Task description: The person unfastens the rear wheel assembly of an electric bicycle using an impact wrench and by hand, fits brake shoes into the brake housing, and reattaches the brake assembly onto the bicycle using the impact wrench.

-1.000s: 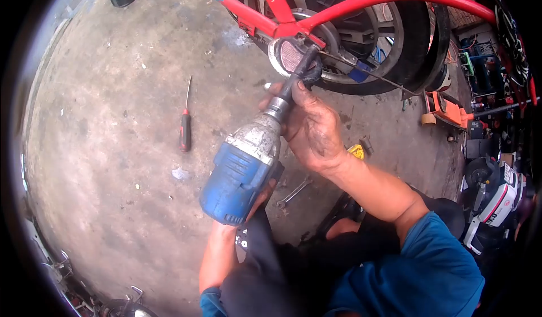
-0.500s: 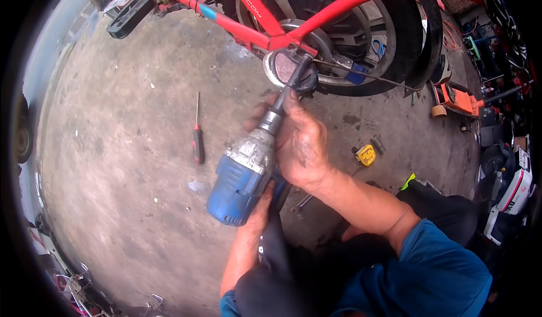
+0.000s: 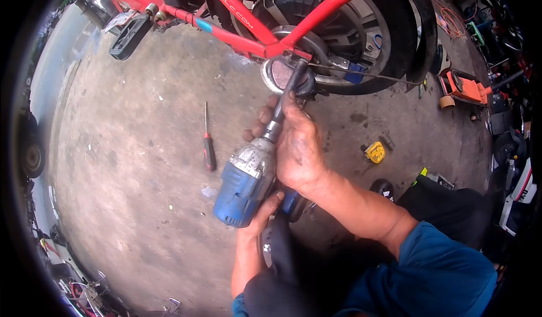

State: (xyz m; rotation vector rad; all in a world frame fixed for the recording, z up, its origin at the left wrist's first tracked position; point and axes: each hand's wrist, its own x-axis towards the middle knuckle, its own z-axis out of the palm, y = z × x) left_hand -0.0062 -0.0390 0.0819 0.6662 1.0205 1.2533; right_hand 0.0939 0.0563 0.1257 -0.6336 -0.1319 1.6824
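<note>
A blue and silver impact wrench (image 3: 238,190) points up toward the bike. My left hand (image 3: 264,212) is closed round its grip from below, the fingers mostly hidden behind the tool. My right hand (image 3: 296,150), palm toward the camera, wraps the dark socket extension (image 3: 293,82) at the tool's nose, thumb on top. The extension's far end meets the red bike frame (image 3: 274,50) beside a round metal cover (image 3: 276,74). Whether it is seated on a fastener I cannot tell.
On the concrete floor lie a screwdriver (image 3: 209,150) to the left and a yellow tool (image 3: 375,152) to the right. An orange jack (image 3: 464,88) stands further right. The wheel (image 3: 398,46) is behind the frame, and a black pedal (image 3: 130,36) is at upper left.
The view has shifted, bringing more of the frame's left part and the yellow tool into sight. Both hands keep their hold, and the extension stays at the frame.
</note>
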